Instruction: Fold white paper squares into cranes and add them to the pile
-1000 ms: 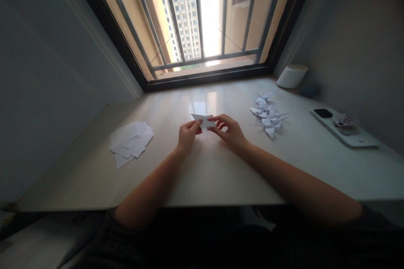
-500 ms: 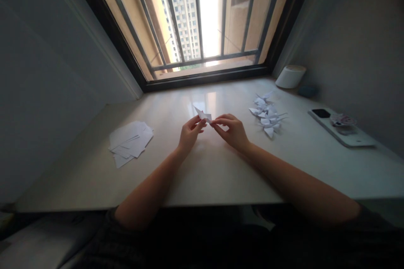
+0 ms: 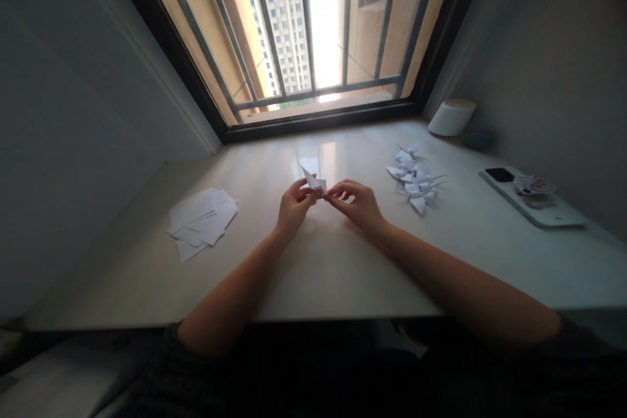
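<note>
A small folded piece of white paper (image 3: 314, 181) is pinched between both hands above the middle of the pale table (image 3: 323, 268). My left hand (image 3: 292, 208) grips its left side with thumb and fingers closed. My right hand (image 3: 357, 204) pinches its right side with fingertips closed. One pointed flap of the paper sticks up and to the left. A loose stack of white paper sheets (image 3: 202, 221) lies flat to the left of my left hand. A heap of finished folded paper figures (image 3: 414, 176) lies to the right of my right hand.
A white phone (image 3: 531, 201) with a small round object on it lies near the right edge. A white cylinder (image 3: 451, 117) and a small dark blue object (image 3: 477, 139) stand at the back right corner. A barred window (image 3: 313, 39) fills the wall behind the table.
The paper went from a flat, wide shape to a narrower fold with a point sticking up. Both hands drew closer together around it.
</note>
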Tool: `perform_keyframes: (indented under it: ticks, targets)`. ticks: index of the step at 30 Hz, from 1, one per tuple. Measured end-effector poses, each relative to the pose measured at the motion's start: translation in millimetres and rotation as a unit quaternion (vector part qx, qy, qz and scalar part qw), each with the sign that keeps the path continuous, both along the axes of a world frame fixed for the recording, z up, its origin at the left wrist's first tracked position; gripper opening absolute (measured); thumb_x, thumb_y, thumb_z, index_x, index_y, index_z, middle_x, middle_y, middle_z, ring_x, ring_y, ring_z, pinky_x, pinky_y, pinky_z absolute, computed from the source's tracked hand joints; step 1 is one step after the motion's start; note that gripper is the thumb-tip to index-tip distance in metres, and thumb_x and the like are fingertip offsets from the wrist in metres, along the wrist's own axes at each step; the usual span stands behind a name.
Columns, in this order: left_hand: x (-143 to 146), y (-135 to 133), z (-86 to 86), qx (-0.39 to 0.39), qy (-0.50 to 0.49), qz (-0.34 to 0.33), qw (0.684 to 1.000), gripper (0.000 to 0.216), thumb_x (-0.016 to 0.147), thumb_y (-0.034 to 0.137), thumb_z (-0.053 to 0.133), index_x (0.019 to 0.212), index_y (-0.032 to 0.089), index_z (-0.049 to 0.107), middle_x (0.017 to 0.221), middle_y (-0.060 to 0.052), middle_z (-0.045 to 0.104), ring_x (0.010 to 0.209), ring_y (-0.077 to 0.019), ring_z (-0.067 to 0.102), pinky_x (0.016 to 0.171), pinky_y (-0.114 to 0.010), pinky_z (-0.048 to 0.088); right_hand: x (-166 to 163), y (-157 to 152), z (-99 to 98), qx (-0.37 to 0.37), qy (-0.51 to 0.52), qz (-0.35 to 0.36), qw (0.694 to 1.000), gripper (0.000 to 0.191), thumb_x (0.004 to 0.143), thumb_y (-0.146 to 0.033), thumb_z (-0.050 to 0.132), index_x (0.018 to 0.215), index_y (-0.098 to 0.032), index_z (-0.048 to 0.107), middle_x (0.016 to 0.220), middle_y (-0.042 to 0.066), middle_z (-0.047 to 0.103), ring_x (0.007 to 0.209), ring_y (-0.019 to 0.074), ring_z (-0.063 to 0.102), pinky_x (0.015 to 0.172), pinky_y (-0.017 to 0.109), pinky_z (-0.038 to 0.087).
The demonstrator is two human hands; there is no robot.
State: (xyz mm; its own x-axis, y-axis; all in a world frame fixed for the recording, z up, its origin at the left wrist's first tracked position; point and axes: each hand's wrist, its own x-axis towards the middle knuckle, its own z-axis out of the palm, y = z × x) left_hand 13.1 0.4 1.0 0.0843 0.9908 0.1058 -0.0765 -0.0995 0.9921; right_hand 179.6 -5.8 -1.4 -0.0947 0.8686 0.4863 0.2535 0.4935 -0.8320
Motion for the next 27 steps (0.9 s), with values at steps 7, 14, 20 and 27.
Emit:
perform_keyframes:
  ticks: [7,14,20,27]
  targets:
    - [-3.2,1.4,0.5,-0.005,0.005,-0.011,1.0,0.057,0.07,0.043,0.073,0.119,0.018,0.059,0.097,-0.009,0.072,0.079,-0.0177,0.066,0.071,-0.027,0.046,-1.4,3.2,-4.2,-0.037,0.041,0.019,0.998,0.026,0.072,-0.046,0.071,0.075,-0.02,0.071,0.078,0.004,0.067,0.067,0.0146,0.059,0.057,0.027,0.046]
    - [-5.9,1.6,2.6,-0.007,0.003,-0.026,1.0,0.056,0.071,0.043,0.073,0.118,0.017,0.06,0.093,-0.008,0.073,0.074,-0.015,0.066,0.071,-0.026,0.044,-0.9,6.6,-4.9,-0.04,0.061,0.025,0.997,0.027,0.072,-0.049,0.071,0.076,-0.022,0.071,0.077,0.003,0.067,0.07,0.0155,0.059,0.06,0.029,0.045]
    - [-6.4,1.8,2.2,-0.015,0.008,-0.03,0.999,0.055,0.072,0.045,0.072,0.118,0.017,0.061,0.095,-0.008,0.073,0.075,-0.0162,0.067,0.07,-0.026,0.044,-0.4,6.5,-4.1,-0.058,0.072,0.033,0.995,0.031,0.073,-0.051,0.068,0.074,-0.02,0.068,0.075,0.003,0.067,0.069,0.015,0.059,0.061,0.029,0.046]
    - [-6.0,0.8,3.1,-0.015,0.001,-0.032,0.999,0.055,0.073,0.044,0.071,0.119,0.017,0.06,0.095,-0.009,0.073,0.076,-0.0167,0.068,0.072,-0.027,0.045,0.4,4.5,-0.6,-0.04,0.052,0.03,0.997,0.029,0.076,-0.048,0.067,0.087,-0.021,0.072,0.082,0.004,0.067,0.07,0.0148,0.059,0.06,0.028,0.046]
